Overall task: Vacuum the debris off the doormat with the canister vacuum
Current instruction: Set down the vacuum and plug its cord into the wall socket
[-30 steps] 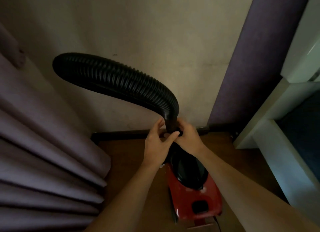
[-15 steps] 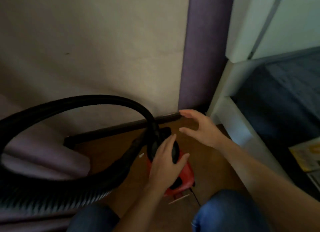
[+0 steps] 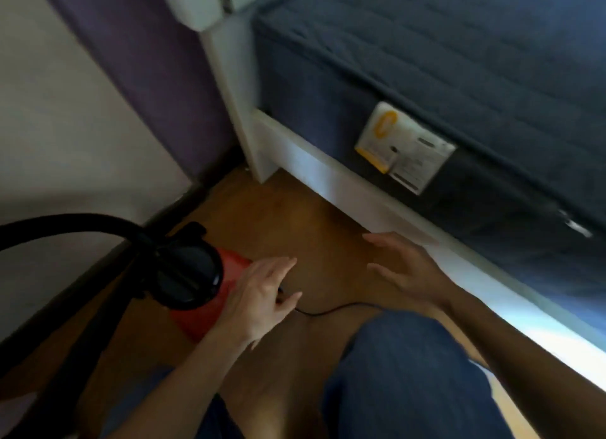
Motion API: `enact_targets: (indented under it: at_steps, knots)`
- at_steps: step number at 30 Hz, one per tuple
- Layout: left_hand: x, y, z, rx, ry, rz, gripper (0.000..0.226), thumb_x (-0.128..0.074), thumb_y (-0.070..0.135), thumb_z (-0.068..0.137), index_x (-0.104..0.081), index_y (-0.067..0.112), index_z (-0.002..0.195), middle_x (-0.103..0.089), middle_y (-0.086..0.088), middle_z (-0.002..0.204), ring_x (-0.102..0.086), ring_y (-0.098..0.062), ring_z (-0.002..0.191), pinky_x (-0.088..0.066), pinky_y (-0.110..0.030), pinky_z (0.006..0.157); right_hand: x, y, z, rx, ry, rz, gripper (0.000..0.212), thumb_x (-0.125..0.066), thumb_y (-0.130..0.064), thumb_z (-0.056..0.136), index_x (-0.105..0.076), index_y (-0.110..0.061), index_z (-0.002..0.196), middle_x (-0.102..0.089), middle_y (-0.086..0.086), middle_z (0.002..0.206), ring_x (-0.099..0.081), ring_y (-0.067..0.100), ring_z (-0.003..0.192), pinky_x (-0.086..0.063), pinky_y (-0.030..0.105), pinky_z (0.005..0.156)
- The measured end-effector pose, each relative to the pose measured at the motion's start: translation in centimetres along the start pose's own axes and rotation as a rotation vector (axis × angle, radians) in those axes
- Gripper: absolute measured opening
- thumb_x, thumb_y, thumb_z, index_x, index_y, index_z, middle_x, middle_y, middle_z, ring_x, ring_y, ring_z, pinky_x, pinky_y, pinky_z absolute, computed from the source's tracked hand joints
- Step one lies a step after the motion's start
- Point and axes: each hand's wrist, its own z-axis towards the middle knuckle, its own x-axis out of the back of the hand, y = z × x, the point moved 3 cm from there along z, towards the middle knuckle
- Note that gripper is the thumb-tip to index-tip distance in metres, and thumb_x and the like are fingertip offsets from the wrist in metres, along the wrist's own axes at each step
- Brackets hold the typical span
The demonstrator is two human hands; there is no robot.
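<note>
Denim knee (image 3: 410, 373) at six o'clock on the wooden floor (image 3: 295, 215). Left hand (image 3: 259, 294) lies on the rear of the red canister vacuum (image 3: 231, 266) at eight o'clock, fingers (image 3: 278, 268) straight, grasping nothing. Right hand (image 3: 410, 274) hovers at four o'clock, fingers released. Power cord (image 3: 328, 312) trails between them. Hose (image 3: 65, 222) arcs off at nine o'clock. Doormat not in view. Judgement: draw the cord out straight, near the body, steadying the canister.
</note>
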Motion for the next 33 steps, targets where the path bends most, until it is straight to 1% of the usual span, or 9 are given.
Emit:
enact_targets:
  at_steps: [3,6,12,15,19,23,27,30,33]
  knots:
    - [-3.6,2.5,1.7,-0.061,-0.101,-0.016,0.062,-0.059,0.052,0.095,-0.046,0.026,0.150,-0.050,0.006,0.150,-0.045,-0.013,0.137,-0.038,-0.038,0.116,-0.4,4.7,-5.9,-0.127,0.107,-0.007,0.051,-0.068,-0.043,0.086,-0.060,-0.026,0.133,-0.063,-0.007,0.130,-0.056,-0.004,0.114,-0.041,0.011,0.100]
    - [-8.2,4.8,3.0,-0.115,-0.191,-0.036,0.061,-0.056,0.053,0.097,-0.041,0.029,0.151,-0.044,0.009,0.154,-0.039,-0.010,0.141,-0.030,-0.030,0.116,-2.3,10.3,-10.8,-0.276,0.131,-0.083,0.051,-0.076,-0.031,0.085,-0.067,-0.015,0.133,-0.066,0.003,0.135,-0.062,0.015,0.122,-0.049,0.034,0.105]
    - [-17.3,8.7,4.0,-0.148,-0.325,-0.117,0.058,-0.058,0.047,0.098,-0.043,0.027,0.149,-0.043,0.008,0.152,-0.037,-0.010,0.140,-0.028,-0.020,0.108,-6.5,17.0,-17.3,-0.427,0.188,-0.082,0.051,-0.077,-0.030,0.089,-0.063,-0.020,0.137,-0.066,-0.002,0.132,-0.062,0.016,0.121,-0.046,0.026,0.099]
    - [-21.5,9.7,4.6,-0.180,-0.350,-0.102,0.056,-0.061,0.046,0.096,-0.047,0.025,0.147,-0.047,0.007,0.148,-0.041,-0.010,0.137,-0.029,-0.019,0.107,-8.1,20.3,-19.2,-0.497,0.259,-0.134,0.049,-0.081,-0.022,0.088,-0.066,-0.013,0.134,-0.069,0.007,0.125,-0.066,0.030,0.116,-0.050,0.036,0.099]
    - [-26.6,10.2,6.4,-0.204,-0.362,-0.084,0.055,-0.064,0.042,0.095,-0.049,0.024,0.146,-0.049,0.006,0.145,-0.042,-0.016,0.137,-0.033,-0.028,0.113,-9.6,24.5,-21.1,-0.582,0.361,-0.271,0.045,-0.084,-0.019,0.085,-0.069,-0.009,0.127,-0.071,0.015,0.119,-0.066,0.039,0.109,-0.057,0.047,0.092]
    - [-29.9,11.5,7.8,-0.250,-0.400,-0.009,0.058,-0.062,0.043,0.096,-0.045,0.028,0.149,-0.049,0.005,0.145,-0.042,-0.017,0.135,-0.034,-0.037,0.115,-10.4,26.6,-21.8,-0.634,0.482,-0.344,0.029,-0.086,-0.018,0.082,-0.075,-0.014,0.110,-0.070,0.014,0.110,-0.067,0.041,0.101,-0.059,0.047,0.079]
    - [-31.3,13.9,8.0,-0.330,-0.383,0.032,0.054,-0.062,0.046,0.095,-0.051,0.028,0.145,-0.053,0.006,0.132,-0.047,-0.017,0.123,-0.038,-0.041,0.105,-10.8,26.9,-21.7,-0.729,0.406,-0.344,0.010,-0.067,-0.024,0.098,-0.072,-0.018,0.105,-0.064,0.008,0.114,-0.059,0.033,0.118,-0.047,0.043,0.087]
    - [-31.8,15.9,7.8,-0.389,-0.392,0.028,0.050,-0.061,0.048,0.095,-0.054,0.031,0.142,-0.053,0.008,0.131,-0.046,-0.016,0.123,-0.034,-0.038,0.102,-10.8,26.3,-21.6,-0.687,0.320,-0.307,0.018,-0.055,-0.029,0.105,-0.065,-0.016,0.111,-0.060,0.006,0.116,-0.055,0.030,0.117,-0.043,0.041,0.089]
    - [-31.9,17.6,7.7,-0.446,-0.375,-0.065,0.036,-0.062,0.044,0.096,-0.065,0.029,0.129,-0.060,0.010,0.116,-0.055,-0.013,0.111,-0.037,-0.041,0.101,-10.1,24.5,-21.7,-0.548,0.453,-0.077,0.016,-0.056,-0.029,0.102,-0.063,-0.015,0.101,-0.059,-0.005,0.101,-0.064,0.027,0.091,-0.051,0.043,0.081]
